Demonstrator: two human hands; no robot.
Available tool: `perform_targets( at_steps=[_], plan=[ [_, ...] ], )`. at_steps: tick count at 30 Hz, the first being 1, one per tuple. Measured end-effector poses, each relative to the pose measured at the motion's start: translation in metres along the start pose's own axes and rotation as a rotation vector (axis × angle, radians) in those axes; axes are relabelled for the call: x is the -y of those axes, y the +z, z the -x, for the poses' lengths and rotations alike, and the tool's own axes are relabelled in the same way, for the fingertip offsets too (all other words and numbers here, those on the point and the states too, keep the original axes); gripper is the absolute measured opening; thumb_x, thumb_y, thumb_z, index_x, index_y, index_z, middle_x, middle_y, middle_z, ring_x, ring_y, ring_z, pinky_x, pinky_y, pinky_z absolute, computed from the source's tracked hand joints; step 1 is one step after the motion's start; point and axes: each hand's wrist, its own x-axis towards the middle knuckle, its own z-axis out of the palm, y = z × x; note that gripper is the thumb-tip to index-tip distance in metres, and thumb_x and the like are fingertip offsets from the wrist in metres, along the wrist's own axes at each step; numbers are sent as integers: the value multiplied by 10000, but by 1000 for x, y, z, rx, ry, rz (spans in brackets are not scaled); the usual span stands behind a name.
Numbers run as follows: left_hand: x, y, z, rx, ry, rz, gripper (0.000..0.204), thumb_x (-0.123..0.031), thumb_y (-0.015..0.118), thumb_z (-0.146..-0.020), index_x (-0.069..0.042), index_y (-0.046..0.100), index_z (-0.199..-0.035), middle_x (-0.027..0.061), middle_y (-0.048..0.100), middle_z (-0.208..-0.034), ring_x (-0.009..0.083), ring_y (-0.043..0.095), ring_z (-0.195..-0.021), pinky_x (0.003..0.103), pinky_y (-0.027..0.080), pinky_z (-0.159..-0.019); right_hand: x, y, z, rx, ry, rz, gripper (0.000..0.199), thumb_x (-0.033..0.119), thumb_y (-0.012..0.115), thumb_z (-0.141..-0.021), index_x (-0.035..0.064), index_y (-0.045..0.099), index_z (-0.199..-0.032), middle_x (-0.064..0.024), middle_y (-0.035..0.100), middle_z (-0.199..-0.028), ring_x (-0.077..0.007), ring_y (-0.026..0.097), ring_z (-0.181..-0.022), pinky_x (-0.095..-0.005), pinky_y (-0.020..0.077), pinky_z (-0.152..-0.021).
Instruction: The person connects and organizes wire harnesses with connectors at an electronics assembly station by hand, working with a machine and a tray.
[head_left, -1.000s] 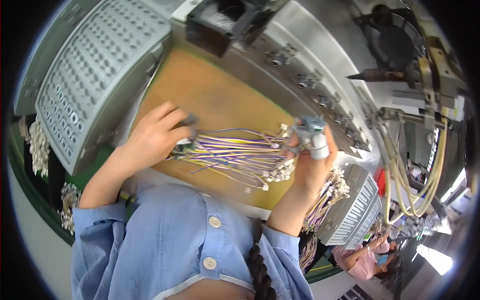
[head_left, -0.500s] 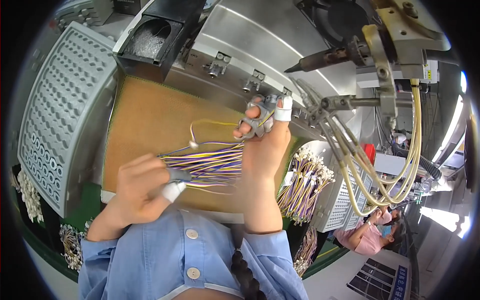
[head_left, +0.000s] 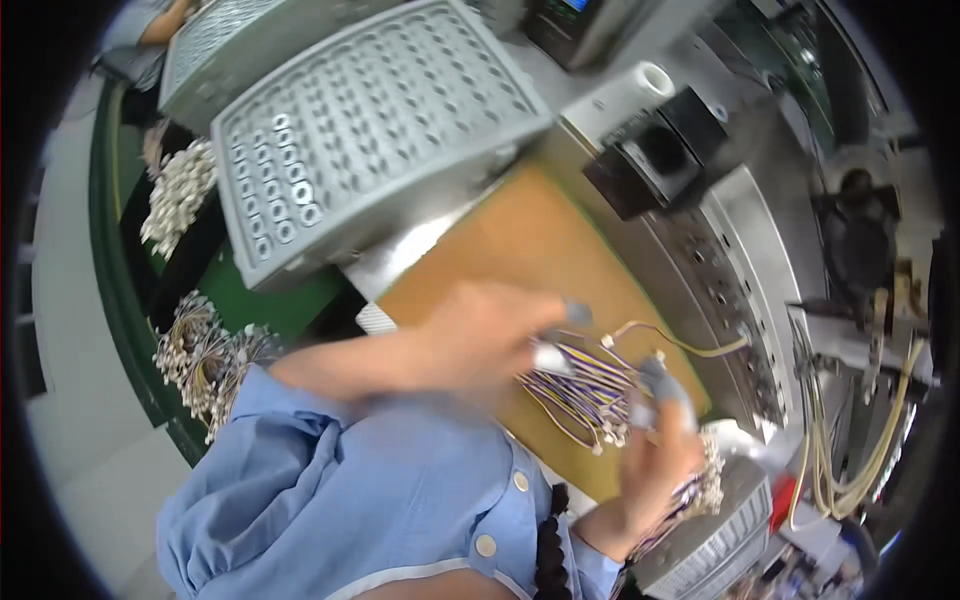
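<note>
A bundle of thin yellow, white and purple wires (head_left: 575, 395) with small white connectors at its lower right end lies over the tan work mat (head_left: 520, 230). My left hand (head_left: 470, 335), blurred, closes on the bundle's left end, its white-wrapped thumb over the wires and a grey-covered finger stretched beyond them. Beside the bundle's right end is my right hand (head_left: 665, 445), with grey and white finger covers; motion blur hides whether it grips any wires. Past the bundle, a yellowish wire (head_left: 690, 345) curves from a small white connector to the metal fixture (head_left: 730, 300).
At the left stands a grey dimpled tray (head_left: 370, 130) with rings in some hollows. More wire bundles (head_left: 205, 350) with white connectors lie beyond its near side. A black box-shaped device (head_left: 655, 155) stands behind the mat. Pale tubes (head_left: 850, 480) hang at the right.
The view has swung left, bringing the tray nearer the middle. My right hand has come from the metal fixture down to the bundle's right end. My left hand stays at the other end.
</note>
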Motion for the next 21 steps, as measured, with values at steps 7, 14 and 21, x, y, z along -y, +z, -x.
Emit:
perform_targets(
  at_steps=[7, 14, 21],
  plan=[
    [128, -203, 56, -257, -194, -1171, 401, -11, 546, -736, -38, 532, -1136, 181, 542, -1127, 327, 501, -1057, 394, 395, -904, -52, -3, -41, 153, -118, -738, 263, 57, 604, -808, -87, 573, -1025, -147, 637, -828, -177, 619, -706, -289, 513, -656],
    [260, -330, 95, 112, -541, -1578, 396, -152, 448, -887, -81, 438, -1277, 113, 415, -1338, 355, 387, -1218, 397, 366, -963, -27, 33, -49, 277, 422, -1108, 188, 55, 599, -826, -60, 601, -974, -86, 628, -734, -101, 598, -622, -202, 480, -525],
    [119, -205, 42, -513, -408, -156, 478, -63, 561, -798, 23, 436, -1251, 172, 472, -1277, 230, 530, -1071, 329, 447, -859, -22, 19, -38, 208, 342, -1064, 174, 59, 611, -819, -56, 612, -949, -85, 631, -706, -124, 602, -580, -214, 487, -487]
  ],
)
